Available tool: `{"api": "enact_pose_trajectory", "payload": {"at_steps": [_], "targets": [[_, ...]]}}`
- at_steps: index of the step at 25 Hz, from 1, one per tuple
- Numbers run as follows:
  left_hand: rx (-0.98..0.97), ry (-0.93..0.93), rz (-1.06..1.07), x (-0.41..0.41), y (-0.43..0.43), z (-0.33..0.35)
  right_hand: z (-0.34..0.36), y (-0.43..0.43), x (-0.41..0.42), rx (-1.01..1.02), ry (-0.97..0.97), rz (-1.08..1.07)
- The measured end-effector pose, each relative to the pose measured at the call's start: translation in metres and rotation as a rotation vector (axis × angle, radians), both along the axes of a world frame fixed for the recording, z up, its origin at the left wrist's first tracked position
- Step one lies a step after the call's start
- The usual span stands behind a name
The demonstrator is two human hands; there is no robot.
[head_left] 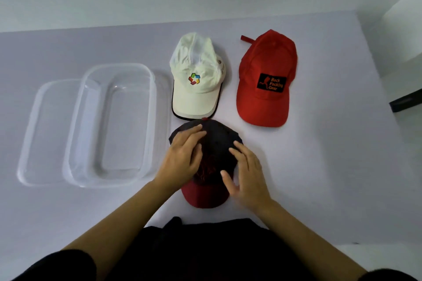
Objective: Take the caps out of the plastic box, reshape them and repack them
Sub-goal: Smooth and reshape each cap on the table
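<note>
A dark navy cap (217, 143) with a dark red brim lies on the table right in front of me, brim pointing toward me. My left hand (183, 155) rests flat on the left side of its crown, fingers spread. My right hand (246, 173) touches the right side of the crown with curved, parted fingers. Beyond it lie a white cap (197, 77) with a coloured logo and a red cap (266, 77) with a black patch, both brims toward me. The clear plastic box (114, 173) stands empty at the left.
The box's clear lid (41, 134) lies flat beside and partly under the box on its left. The table's far edge meets a white wall. A dark object (405, 100) sits past the table's right edge.
</note>
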State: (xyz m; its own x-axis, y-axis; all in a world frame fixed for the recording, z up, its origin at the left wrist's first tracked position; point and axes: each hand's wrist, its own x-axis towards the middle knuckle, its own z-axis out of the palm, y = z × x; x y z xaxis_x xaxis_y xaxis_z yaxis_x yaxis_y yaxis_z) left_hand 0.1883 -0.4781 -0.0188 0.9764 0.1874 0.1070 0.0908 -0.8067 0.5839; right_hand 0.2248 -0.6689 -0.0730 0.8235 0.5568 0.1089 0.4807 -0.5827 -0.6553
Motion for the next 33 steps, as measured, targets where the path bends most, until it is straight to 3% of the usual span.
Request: {"api": "enact_pose_trajectory", "payload": {"at_steps": [2, 7, 11, 14, 19, 21, 27, 33], "targets": [[0.07, -0.04, -0.028, -0.043, 0.003, -0.021, -0.004, 0.001, -0.026, -0.096, 0.031, 0.141], [0.059, 0.148, -0.13, -0.085, -0.001, -0.057, -0.01, 0.007, -0.032, -0.388, 0.137, 0.367], [0.167, 0.318, -0.235, -0.078, -0.006, -0.065, -0.022, 0.017, -0.037, -0.372, 0.087, 0.219], [0.273, 0.339, -0.179, -0.073, -0.02, -0.069, -0.029, 0.016, -0.041, -0.373, 0.03, 0.146], [0.234, 0.315, -0.07, -0.075, -0.04, -0.079, -0.027, 0.011, -0.029, -0.608, 0.123, -0.107], [0.236, 0.318, -0.042, -0.072, -0.043, -0.078, -0.022, 0.01, -0.026, -0.669, 0.098, -0.086], [0.189, 0.361, -0.005, -0.066, -0.046, -0.074, -0.012, 0.009, -0.025, -0.45, 0.251, -0.046], [0.231, 0.301, -0.035, -0.073, -0.048, -0.071, -0.009, 0.007, -0.03, -0.612, 0.187, -0.05]]}}
